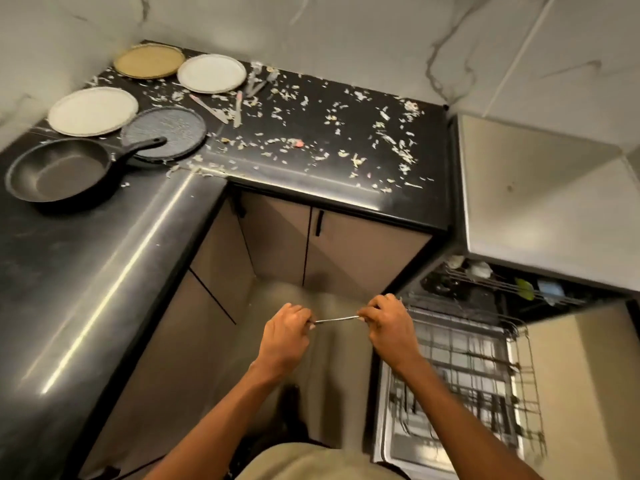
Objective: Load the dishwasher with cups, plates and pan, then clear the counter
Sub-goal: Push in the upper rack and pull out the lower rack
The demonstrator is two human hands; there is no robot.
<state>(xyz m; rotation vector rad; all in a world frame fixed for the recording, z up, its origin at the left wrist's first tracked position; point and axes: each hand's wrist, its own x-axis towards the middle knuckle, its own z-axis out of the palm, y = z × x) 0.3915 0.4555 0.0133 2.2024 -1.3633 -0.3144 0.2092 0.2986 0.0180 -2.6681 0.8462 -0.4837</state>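
Head view: left hand [284, 336] and right hand [389, 327] each pinch one end of a thin metal utensil [337, 319], held level beside the open dishwasher rack [460, 362]. Best released by one hand, then slotted upright. Pan [57, 171] and plates [92, 111] wait on the littered counter [311, 133]. Utensil type unclear; upper rack contents blurred.

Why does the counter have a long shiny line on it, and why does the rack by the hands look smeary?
Head view: the shiny line is glare, light bouncing off the rounded edge of the black counter; the dishwasher rack looks smeared by motion blur, while the pan is sharper; the wide lens bends straight edges.
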